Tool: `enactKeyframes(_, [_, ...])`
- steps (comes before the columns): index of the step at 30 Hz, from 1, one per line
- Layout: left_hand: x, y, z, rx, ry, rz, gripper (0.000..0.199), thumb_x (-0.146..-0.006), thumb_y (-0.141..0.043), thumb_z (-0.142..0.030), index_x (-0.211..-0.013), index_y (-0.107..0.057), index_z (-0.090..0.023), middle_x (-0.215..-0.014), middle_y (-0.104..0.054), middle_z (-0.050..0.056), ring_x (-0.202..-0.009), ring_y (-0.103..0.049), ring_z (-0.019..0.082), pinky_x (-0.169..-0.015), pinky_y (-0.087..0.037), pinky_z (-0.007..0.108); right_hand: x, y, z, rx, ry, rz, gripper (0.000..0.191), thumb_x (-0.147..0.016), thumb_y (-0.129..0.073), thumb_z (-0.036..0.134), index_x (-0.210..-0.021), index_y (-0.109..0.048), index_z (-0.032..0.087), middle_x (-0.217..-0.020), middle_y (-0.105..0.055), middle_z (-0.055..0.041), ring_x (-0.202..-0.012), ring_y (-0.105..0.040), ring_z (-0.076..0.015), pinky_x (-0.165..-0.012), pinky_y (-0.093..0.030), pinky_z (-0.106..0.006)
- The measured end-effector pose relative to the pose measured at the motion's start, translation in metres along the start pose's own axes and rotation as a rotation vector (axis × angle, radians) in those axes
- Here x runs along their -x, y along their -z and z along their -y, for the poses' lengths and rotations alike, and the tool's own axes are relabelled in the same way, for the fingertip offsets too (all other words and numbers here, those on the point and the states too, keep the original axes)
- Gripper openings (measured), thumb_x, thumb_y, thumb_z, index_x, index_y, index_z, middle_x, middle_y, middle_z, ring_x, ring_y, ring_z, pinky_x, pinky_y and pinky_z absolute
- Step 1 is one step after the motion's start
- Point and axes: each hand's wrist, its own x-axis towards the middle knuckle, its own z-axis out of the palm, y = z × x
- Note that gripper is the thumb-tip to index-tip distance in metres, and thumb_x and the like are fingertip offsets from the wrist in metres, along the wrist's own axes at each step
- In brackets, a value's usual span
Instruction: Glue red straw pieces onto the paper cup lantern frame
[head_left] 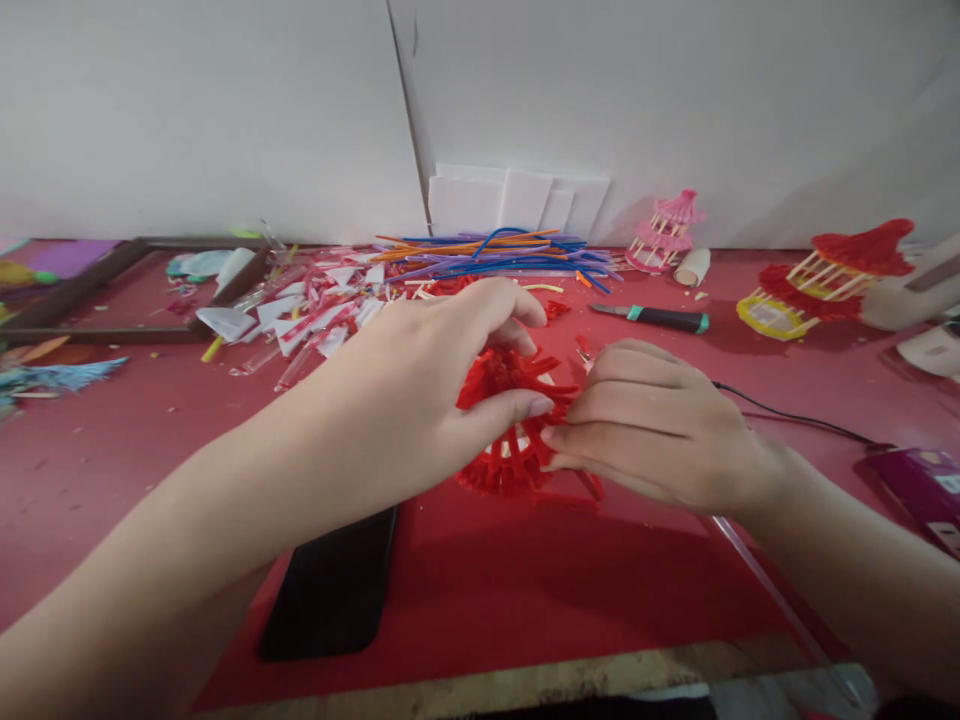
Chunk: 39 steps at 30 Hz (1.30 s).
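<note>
A small round structure of red fuzzy pipe cleaners [506,470] stands on the red tabletop, with pale pieces showing between its strips. My left hand [442,375] curves around it from the left, thumb along the near side and fingers bent over the top. My right hand [660,425] is closed at the structure's right edge, its fingers pressed together on a red strip there. The exact pinch point is hidden behind the fingers. Loose red strips lie beside and behind the structure.
A utility knife [667,319], a pink tiered model [664,235] and a red-and-yellow one [825,280] stand or lie behind. Coloured pipe cleaners [502,255] and plastic wrappers [300,310] are heaped along the wall. A black phone [330,590] lies near the front; a purple box [919,490] is at right.
</note>
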Motion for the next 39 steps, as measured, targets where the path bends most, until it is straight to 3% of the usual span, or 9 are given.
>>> enactKeyframes(4, [0.003, 0.0, -0.003, -0.023, 0.035, -0.029, 0.035, -0.097, -0.064, -0.051, -0.125, -0.061, -0.031, -0.128, -0.074, 0.003, -0.119, -0.071, 0.031, -0.1, -0.058, 0.047, 0.0, -0.001, 0.0, 0.001, -0.004, -0.007, 0.011, -0.095, -0.074, 0.011, -0.086, -0.073, 0.017, -0.081, -0.074, -0.0039, -0.077, -0.057, -0.0192, -0.07, -0.048, -0.038])
enactKeyframes(12, [0.004, 0.0, -0.007, -0.066, 0.126, -0.07, 0.029, -0.094, -0.053, -0.039, -0.12, -0.059, -0.029, -0.126, -0.073, 0.005, -0.115, -0.07, 0.031, -0.094, -0.06, 0.049, -0.002, 0.001, -0.001, 0.031, 0.022, 0.02, 0.012, -0.097, -0.073, 0.015, -0.085, -0.074, 0.016, -0.082, -0.074, -0.0053, -0.078, -0.06, -0.0197, -0.073, -0.053, -0.037])
enactKeyframes(17, [0.002, -0.001, -0.005, -0.11, 0.133, 0.003, 0.046, -0.091, -0.059, -0.051, -0.131, -0.061, -0.028, -0.137, -0.072, 0.008, -0.126, -0.068, 0.039, -0.103, -0.057, 0.055, 0.0, 0.001, -0.003, 0.038, 0.024, 0.007, 0.007, -0.097, -0.074, 0.016, -0.09, -0.073, 0.016, -0.085, -0.076, -0.0054, -0.08, -0.061, -0.0202, -0.075, -0.054, -0.038])
enactKeyframes(21, [0.0, -0.002, -0.002, -0.115, 0.108, 0.051, 0.047, -0.092, -0.058, -0.05, -0.134, -0.061, -0.028, -0.132, -0.075, 0.007, -0.123, -0.071, 0.039, -0.102, -0.056, 0.054, -0.001, 0.003, -0.003, 0.0, 0.026, 0.029, 0.008, -0.098, -0.072, 0.016, -0.09, -0.073, 0.017, -0.085, -0.076, -0.0046, -0.08, -0.062, -0.0187, -0.074, -0.053, -0.037])
enactKeyframes(28, [-0.001, -0.002, -0.002, -0.077, 0.083, 0.03, 0.041, -0.093, -0.06, -0.044, -0.131, -0.06, -0.028, -0.131, -0.076, 0.005, -0.125, -0.071, 0.036, -0.103, -0.056, 0.05, -0.007, 0.014, -0.002, -0.262, -0.142, 0.022, 0.015, -0.103, -0.067, 0.027, -0.091, -0.071, 0.019, -0.084, -0.073, -0.0032, -0.081, -0.066, -0.0156, -0.081, -0.056, -0.032])
enactKeyframes(32, [0.001, -0.001, -0.003, -0.063, 0.077, 0.042, 0.043, -0.095, -0.059, -0.045, -0.135, -0.058, -0.029, -0.133, -0.075, 0.005, -0.128, -0.07, 0.036, -0.103, -0.057, 0.05, -0.008, 0.021, -0.012, -0.262, -0.269, 0.004, 0.011, -0.103, -0.066, 0.024, -0.093, -0.07, 0.023, -0.086, -0.073, -0.0017, -0.081, -0.069, -0.0149, -0.074, -0.057, -0.029])
enactKeyframes(39, [0.004, 0.004, -0.003, -0.047, 0.13, -0.025, 0.039, -0.097, -0.055, -0.049, -0.134, -0.057, -0.037, -0.141, -0.07, 0.0, -0.134, -0.065, 0.036, -0.109, -0.056, 0.054, -0.001, 0.008, -0.024, -0.108, -0.079, 0.078, 0.018, -0.105, -0.058, 0.014, -0.11, -0.074, 0.021, -0.097, -0.074, -0.0042, -0.09, -0.068, -0.0162, -0.087, -0.055, -0.035])
